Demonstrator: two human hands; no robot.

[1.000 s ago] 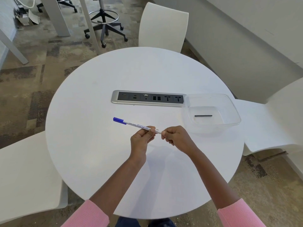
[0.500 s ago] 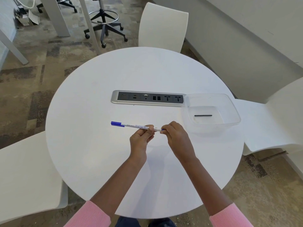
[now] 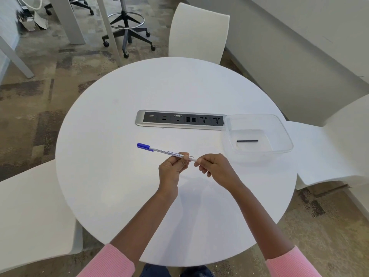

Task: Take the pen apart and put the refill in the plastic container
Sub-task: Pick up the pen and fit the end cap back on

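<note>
Where the round white counter (image 3: 119, 176) curves off to the right, a clear plastic container (image 3: 279, 134) sits close to the edge, its left rim over the right end of the recessed socket panel (image 3: 180, 119). Inside it is a single short dark stick (image 3: 247, 140), lying flat on the bottom and roughly parallel to the panel. The pen (image 3: 165, 152) is in front of the person near the counter's middle, slightly tilted, with its blue cap (image 3: 144, 146) pointing away to the left and its white printed barrel running down to the right. The left hand (image 3: 172, 168) pinches the barrel between thumb and curled fingers, past the midpoint. The right hand (image 3: 216, 166) pinches the pen's right end with its fingertips, the remaining fingers curled under. The two hands are just beside each other, with a short stretch of barrel showing between them. The container is to the right of and beyond the right hand, near but apart. Bare counter surface lies left of the cap and between the forearms and the near edge. White chairs stand at the left (image 3: 30, 212), the far side (image 3: 199, 31) and the right (image 3: 329, 152), and the right one's seat butts against the counter edge by the container. Pink sleeves (image 3: 111, 260) show at the bottom of the view.
</note>
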